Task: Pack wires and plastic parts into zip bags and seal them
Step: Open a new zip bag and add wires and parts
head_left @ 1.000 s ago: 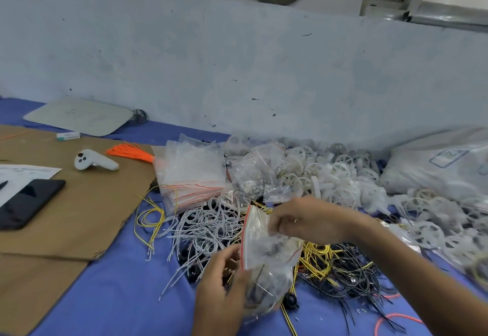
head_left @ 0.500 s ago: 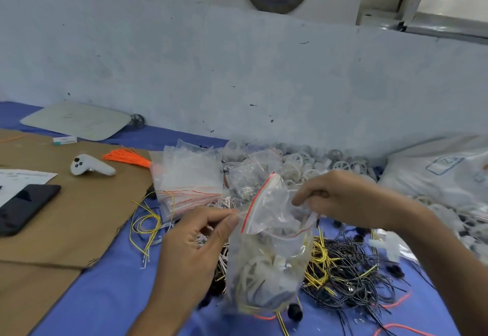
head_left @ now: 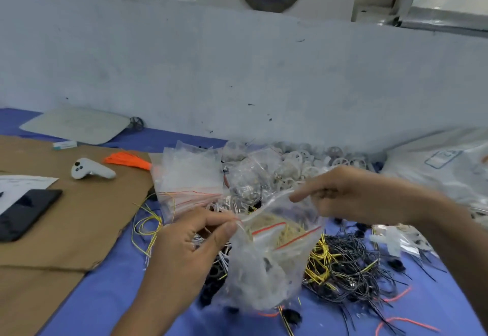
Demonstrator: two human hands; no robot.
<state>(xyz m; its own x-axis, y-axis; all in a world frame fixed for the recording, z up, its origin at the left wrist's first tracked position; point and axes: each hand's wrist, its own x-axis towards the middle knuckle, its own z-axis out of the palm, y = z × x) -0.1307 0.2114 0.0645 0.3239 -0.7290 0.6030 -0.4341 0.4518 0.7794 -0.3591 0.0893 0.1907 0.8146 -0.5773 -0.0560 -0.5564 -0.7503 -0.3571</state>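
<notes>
Item: filled zip bag (head_left: 266, 264), hanging over the surface (head_left: 105, 296). Mouth unsealed, strip running left to right between my hands: left hand (head_left: 192, 240) pinches one corner, right hand (head_left: 351, 195) pinches the opposite rim.

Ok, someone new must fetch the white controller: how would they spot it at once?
Start at the brown cardboard sheet covering the left of the blue table. Near its far edge lies the white controller, beside an orange wire bundle. It alone is a smooth white handle with dark buttons.
</notes>
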